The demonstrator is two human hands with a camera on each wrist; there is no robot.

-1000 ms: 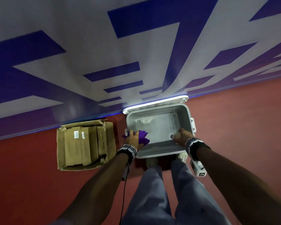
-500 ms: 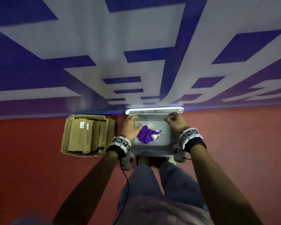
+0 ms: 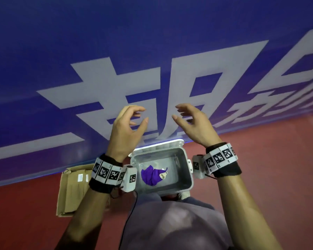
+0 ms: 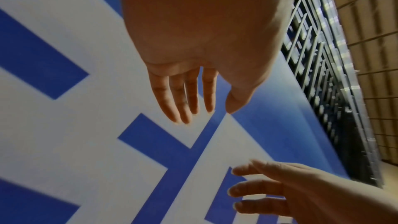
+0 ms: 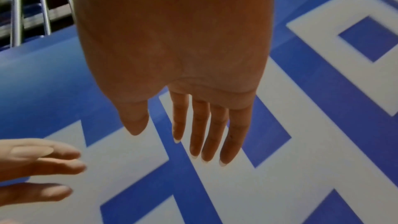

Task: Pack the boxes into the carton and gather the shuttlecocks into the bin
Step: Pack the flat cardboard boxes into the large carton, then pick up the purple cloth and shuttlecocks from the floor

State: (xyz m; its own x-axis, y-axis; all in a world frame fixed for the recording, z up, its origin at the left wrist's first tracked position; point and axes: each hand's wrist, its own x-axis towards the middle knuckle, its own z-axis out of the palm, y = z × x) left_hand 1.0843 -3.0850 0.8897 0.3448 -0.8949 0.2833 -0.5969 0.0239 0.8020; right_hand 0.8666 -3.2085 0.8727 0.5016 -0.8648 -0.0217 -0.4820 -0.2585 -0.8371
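A grey plastic bin (image 3: 188, 177) stands open on the red floor against the wall, below my raised arms. Inside it lies a purple shuttlecock (image 3: 153, 175) with a pale cork end. To its left sits a cardboard carton (image 3: 69, 193) with brown boxes (image 3: 79, 179) packed in it, partly hidden by my left forearm. My left hand (image 3: 128, 123) and right hand (image 3: 190, 120) are lifted well above the bin, fingers loosely bent, palms facing each other, holding nothing. The wrist views show the left hand (image 4: 193, 105) and the right hand (image 5: 193, 134) with spread, empty fingers.
A blue wall banner with large white characters (image 3: 134, 83) rises right behind the bin. Red floor (image 3: 269, 168) stretches to the right and left. My legs in grey trousers (image 3: 179, 222) are just below the bin. Metal railings (image 4: 318, 57) show in the left wrist view.
Both hands left the bin's rim and rose high above it, empty. The purple shuttlecock, held by my left hand a second ago, now lies in the bin. The head view tilted upward.
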